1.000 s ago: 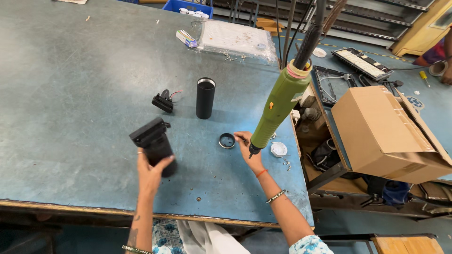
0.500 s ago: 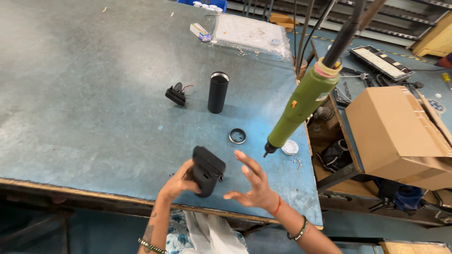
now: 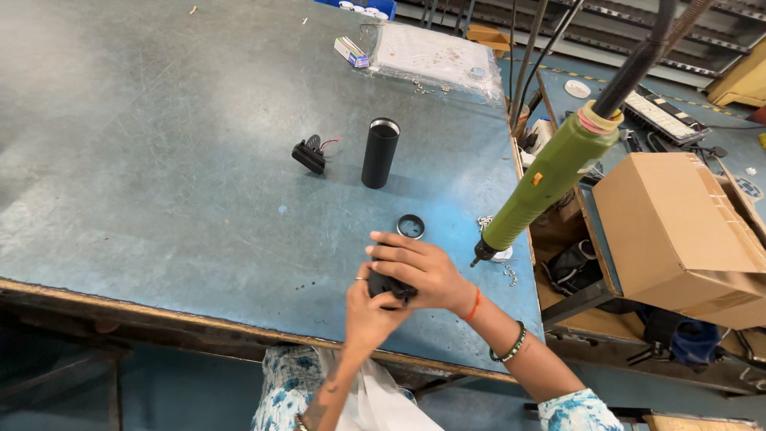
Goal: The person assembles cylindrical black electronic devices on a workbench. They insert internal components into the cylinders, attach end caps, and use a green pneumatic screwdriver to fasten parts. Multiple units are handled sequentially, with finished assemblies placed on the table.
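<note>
Both hands have closed together since the earlier frame: the left hand [image 3: 369,307] and right hand [image 3: 421,269] now clasp a black part [image 3: 388,286] above the table [image 3: 159,160] near its front edge. Apparent step: readying the part; next, likely alignment under the hanging green screwdriver [image 3: 544,182]. A black ring [image 3: 410,227] and black cylinder [image 3: 380,152] lie beyond.

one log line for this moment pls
left hand and right hand: both clasp black part over table edge | black ring beside | green driver hangs unheld
</note>
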